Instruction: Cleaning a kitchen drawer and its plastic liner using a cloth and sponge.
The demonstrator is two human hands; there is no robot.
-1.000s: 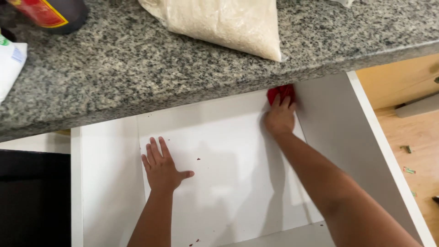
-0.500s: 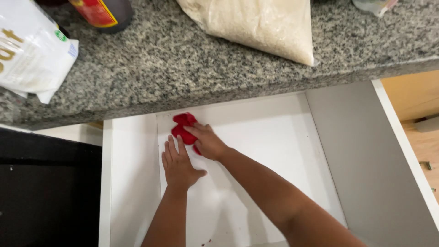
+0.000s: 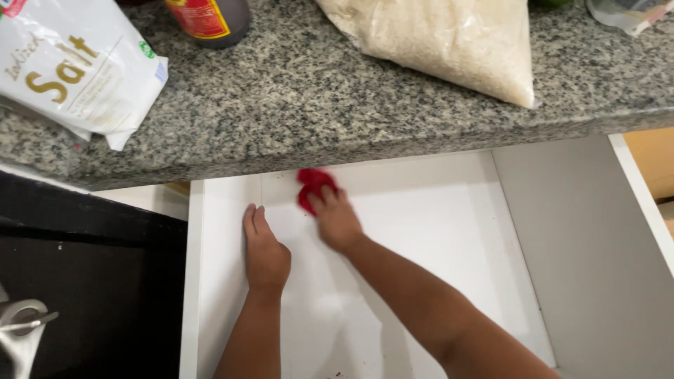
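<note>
A white drawer point(image 3: 435, 231) stands pulled out under a grey speckled granite counter point(image 3: 316, 105). My right hand point(image 3: 337, 221) presses a small red cloth point(image 3: 312, 184) onto the drawer floor near its back edge, left of centre. My left hand point(image 3: 265, 253) lies flat on the drawer floor just left of the right hand, fingers together and pointing toward the counter. It holds nothing. Both forearms reach in from the bottom of the view.
On the counter lie a white bag point(image 3: 77, 70) at the left, a dark bottle with a red label point(image 3: 210, 17), and a clear bag of rice point(image 3: 442, 42). A dark appliance front point(image 3: 84, 281) fills the lower left. A grey panel point(image 3: 583, 253) borders the drawer's right side.
My right hand has swept the red cloth from the drawer's back right corner to the back left. My left hand shifted left and its fingers closed together. The view panned left.
</note>
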